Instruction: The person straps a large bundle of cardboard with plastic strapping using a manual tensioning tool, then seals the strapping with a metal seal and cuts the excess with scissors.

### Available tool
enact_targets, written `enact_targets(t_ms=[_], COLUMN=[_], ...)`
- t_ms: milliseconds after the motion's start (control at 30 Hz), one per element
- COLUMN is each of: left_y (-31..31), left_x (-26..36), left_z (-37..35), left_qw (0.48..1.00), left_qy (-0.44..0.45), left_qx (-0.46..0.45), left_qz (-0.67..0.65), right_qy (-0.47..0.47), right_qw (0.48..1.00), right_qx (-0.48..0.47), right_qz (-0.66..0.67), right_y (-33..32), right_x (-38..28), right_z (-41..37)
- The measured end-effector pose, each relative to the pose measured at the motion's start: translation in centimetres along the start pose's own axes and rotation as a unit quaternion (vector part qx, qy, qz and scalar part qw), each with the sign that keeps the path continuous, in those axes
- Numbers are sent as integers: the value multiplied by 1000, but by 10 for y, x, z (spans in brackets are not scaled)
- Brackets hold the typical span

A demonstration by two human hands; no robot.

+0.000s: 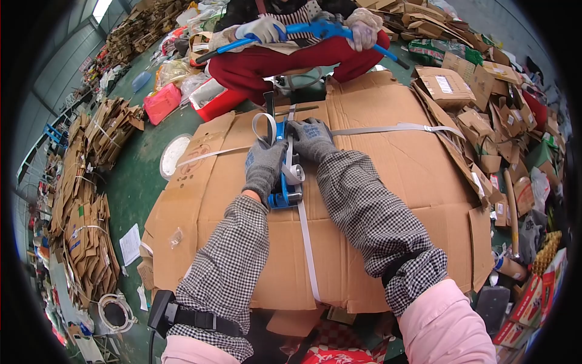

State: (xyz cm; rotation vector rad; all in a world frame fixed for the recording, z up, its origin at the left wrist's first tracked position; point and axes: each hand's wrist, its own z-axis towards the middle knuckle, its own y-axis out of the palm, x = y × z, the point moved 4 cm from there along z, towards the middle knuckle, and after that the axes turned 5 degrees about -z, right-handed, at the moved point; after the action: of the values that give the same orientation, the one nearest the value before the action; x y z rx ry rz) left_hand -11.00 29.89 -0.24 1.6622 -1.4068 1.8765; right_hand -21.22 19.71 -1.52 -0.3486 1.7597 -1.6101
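Note:
A blue strapping tool [284, 197] rests on a bundle of flattened cardboard [254, 224]. My left hand [265, 162], in a grey glove, is closed around the tool's upper part. My right hand [312, 138], also gloved, has its fingers curled at the tool's right side, on the white strap; what they hold is hidden. A white strap [307, 242] runs from the tool down the bundle's near side, and another strap [388, 128] crosses it sideways. Loose strap [293, 175] curls beside the tool.
Across the bundle a co-worker [297, 42] in gloves holds a long blue-handled tool [239, 43]. Tied cardboard stacks [91, 249] stand at the left, and loose cardboard [491, 115] is piled at the right. A white round lid-like object [175, 156] lies on the green floor [136, 200].

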Motion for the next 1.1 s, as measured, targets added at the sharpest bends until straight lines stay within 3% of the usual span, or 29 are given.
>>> enact_targets(t_ms=[667, 733, 1100], left_y=[-3, -2, -2], left_x=[11, 10, 11], left_z=[-5, -5, -4], left_qw=[999, 999, 999], left_qy=[-13, -17, -27], left_qx=[-4, -10, 8], left_qz=[34, 29, 41], right_qy=[-4, 7, 2], right_qw=[1000, 998, 999], right_qx=[-8, 38, 4], right_qz=[-20, -39, -39], right_y=[3, 3, 1], right_x=[0, 0, -1], right_z=[3, 2, 1])
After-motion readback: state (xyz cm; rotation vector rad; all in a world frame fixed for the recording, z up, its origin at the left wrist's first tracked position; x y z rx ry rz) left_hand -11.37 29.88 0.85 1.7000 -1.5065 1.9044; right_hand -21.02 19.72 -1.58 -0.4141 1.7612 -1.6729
